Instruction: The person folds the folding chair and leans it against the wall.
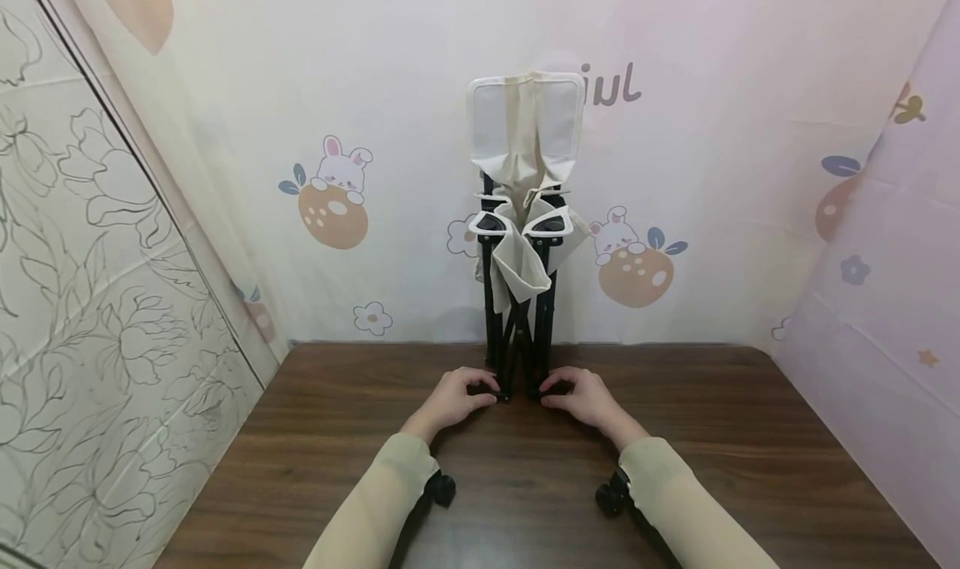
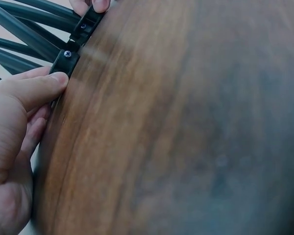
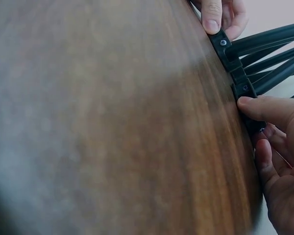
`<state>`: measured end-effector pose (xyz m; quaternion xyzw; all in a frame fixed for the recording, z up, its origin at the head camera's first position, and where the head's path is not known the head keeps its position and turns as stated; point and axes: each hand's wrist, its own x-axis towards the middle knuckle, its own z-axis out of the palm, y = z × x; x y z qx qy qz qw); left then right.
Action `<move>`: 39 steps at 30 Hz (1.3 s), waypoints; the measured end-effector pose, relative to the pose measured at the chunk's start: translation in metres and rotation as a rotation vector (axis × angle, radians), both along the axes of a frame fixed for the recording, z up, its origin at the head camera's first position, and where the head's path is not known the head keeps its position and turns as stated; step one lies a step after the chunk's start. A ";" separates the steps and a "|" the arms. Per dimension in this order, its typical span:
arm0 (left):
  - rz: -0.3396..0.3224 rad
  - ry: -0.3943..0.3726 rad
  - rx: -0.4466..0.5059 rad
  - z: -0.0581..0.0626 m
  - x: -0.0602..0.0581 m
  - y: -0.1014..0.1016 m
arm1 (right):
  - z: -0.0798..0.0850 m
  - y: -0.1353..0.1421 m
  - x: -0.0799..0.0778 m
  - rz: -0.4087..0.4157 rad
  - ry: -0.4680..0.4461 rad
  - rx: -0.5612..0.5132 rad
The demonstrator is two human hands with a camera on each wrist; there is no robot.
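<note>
A folded camp chair [image 1: 522, 165] stands upright at the back of the table, its cream fabric and pale mesh panels bunched above thin black legs [image 1: 491, 302]. At its base, my left hand [image 1: 457, 396] pinches the black plastic foot on the left between thumb and fingers. My right hand [image 1: 588, 396] pinches the foot on the right in the same way. In the left wrist view a screw shows on the black foot [image 2: 64, 61] beside my left thumb. The right wrist view shows my right thumb on top of the other foot [image 3: 245, 88].
The dark wood-grain table [image 1: 517, 486] reaches back to a wall covering [image 1: 420, 94] printed with rabbits and fruit. A panel with line-drawn flowers [image 1: 112, 194] stands on the left. Small black devices [image 1: 444, 490] sit under both wrists.
</note>
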<state>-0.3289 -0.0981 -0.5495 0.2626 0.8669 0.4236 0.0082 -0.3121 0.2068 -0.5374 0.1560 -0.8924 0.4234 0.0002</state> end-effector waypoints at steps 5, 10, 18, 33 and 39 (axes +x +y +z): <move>0.003 0.012 -0.005 0.000 0.002 0.001 | 0.001 -0.001 0.000 -0.009 -0.013 -0.002; 0.015 0.006 -0.009 0.000 0.003 0.001 | 0.001 -0.002 -0.001 -0.002 -0.013 0.007; 0.043 -0.015 -0.025 0.004 0.005 0.004 | 0.001 -0.001 -0.002 0.003 0.008 0.017; 0.067 -0.034 -0.048 0.006 0.007 0.007 | 0.002 -0.003 -0.002 0.009 -0.008 0.012; 0.066 -0.028 -0.049 0.005 0.007 0.007 | 0.002 -0.003 -0.002 0.003 -0.014 0.005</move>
